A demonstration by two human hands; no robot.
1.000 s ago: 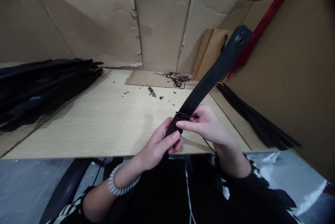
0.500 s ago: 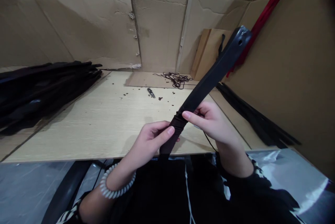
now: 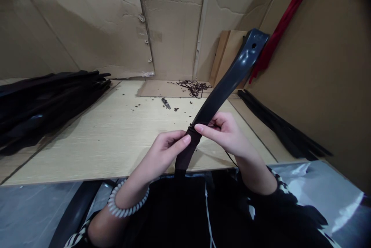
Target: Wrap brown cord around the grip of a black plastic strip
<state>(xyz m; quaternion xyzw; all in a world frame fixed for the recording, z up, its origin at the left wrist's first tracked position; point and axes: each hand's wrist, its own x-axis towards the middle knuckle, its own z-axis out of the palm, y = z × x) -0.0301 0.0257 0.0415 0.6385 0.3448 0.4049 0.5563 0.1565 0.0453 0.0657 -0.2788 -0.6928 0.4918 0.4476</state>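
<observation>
A long, glossy black strip (image 3: 227, 79) with a hole near its upper end slants up to the right in front of me. Dark brown fabric or wrapping (image 3: 187, 153) covers its lower part, with gathered folds or cord turns at the top of it. My left hand (image 3: 166, 153) is closed around this covered part, thumb in front and fingertips hidden behind. Just above, my right hand (image 3: 222, 134) is closed at the strip's edge, its thumb at the top of the wrapping. A thin dark cord (image 3: 231, 158) runs from the right fingers and hangs below that hand.
Small snips (image 3: 166, 103) lie on the table (image 3: 116, 135) among dark scraps. Behind them is a tangle of dark cord (image 3: 195, 87). Black strips are piled at left (image 3: 52, 105) and right (image 3: 278, 124). Cardboard walls (image 3: 174, 27) enclose the back and right, with red cloth (image 3: 284, 27) hanging there.
The strip's upper end has shifted left and turned, showing more of its broad face. Both hands have moved slightly left with it, keeping their hold.
</observation>
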